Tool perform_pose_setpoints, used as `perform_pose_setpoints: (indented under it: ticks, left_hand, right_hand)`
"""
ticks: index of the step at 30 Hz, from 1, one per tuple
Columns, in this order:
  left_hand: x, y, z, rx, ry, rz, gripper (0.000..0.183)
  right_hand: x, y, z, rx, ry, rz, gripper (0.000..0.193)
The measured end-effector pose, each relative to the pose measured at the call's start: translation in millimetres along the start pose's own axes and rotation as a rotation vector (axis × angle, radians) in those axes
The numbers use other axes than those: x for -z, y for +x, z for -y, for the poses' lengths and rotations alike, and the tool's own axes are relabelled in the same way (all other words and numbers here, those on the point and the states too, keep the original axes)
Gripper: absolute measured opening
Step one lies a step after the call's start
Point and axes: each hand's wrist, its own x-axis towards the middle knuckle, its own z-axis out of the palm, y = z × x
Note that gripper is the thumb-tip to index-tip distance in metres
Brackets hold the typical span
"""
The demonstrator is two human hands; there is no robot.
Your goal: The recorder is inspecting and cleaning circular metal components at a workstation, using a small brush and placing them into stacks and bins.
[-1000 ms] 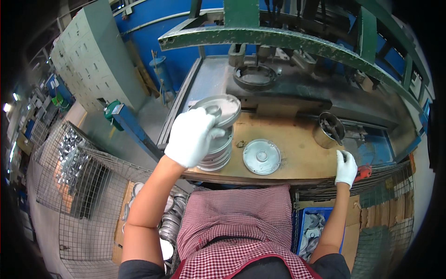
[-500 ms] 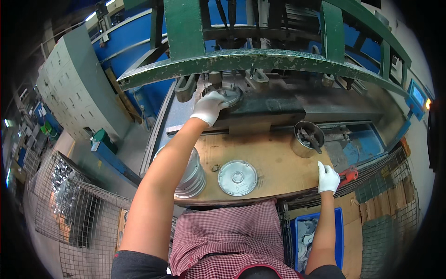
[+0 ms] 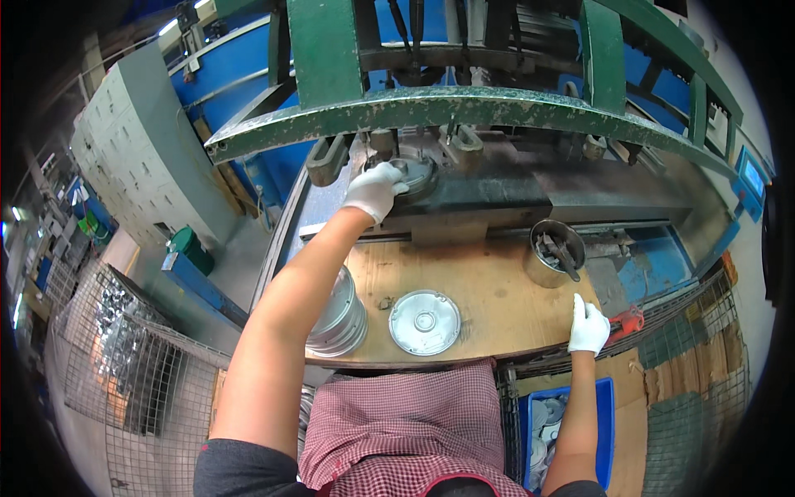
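My left hand (image 3: 374,190), in a white glove, reaches forward under the green press frame. Its fingers close on the near left edge of a round metal disc (image 3: 420,174), which lies on the dark press bed; the fingertips are partly hidden. My right hand (image 3: 589,328), also gloved, hovers by the table's right edge with its fingers apart and nothing seen in it. A red object (image 3: 627,321) lies just to its right. On the wooden table (image 3: 497,311) lies a flat silver disc (image 3: 425,322), left of which a stack of similar discs (image 3: 344,319) stands partly behind my left forearm.
A metal pot (image 3: 546,269) holding dark scraps and a handled tool stands at the table's right. The green crossbar (image 3: 489,112) spans above the press bed. A blue bin (image 3: 607,422) with metal pieces sits below my right arm. Wire cages (image 3: 157,389) flank both sides.
My left hand stays at the disc in the press. My right hand's fingers have spread a little. The whole view has shifted slightly; a screen's orange light at right no longer shows.
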Motion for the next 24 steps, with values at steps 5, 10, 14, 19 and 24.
perform_pose_setpoints:
  ticks: [5, 10, 14, 19, 24]
  left_hand:
    - [28, -5, -37, 0.044, 0.187, 0.101, 0.026]
    - [89, -79, -101, -0.158, 0.142, 0.216, 0.03]
    - [87, -171, -130, -0.195, -0.154, 0.206, 0.034]
    - [41, -254, -138, 0.1, -0.279, 0.282, 0.05]
    - [6, -269, -137, 0.379, -0.086, 0.359, 0.066]
  right_hand:
    - [-1, 1, -6, -0.028, 0.028, 0.008, 0.04]
    - [31, 11, -38, -0.183, 0.162, -0.523, 0.055]
    - [11, 15, -114, -0.508, 0.668, -0.234, 0.074]
    - [19, 17, -75, -0.306, 0.503, -0.393, 0.071]
    - [80, -23, 90, -0.009, 0.329, 0.703, 0.059]
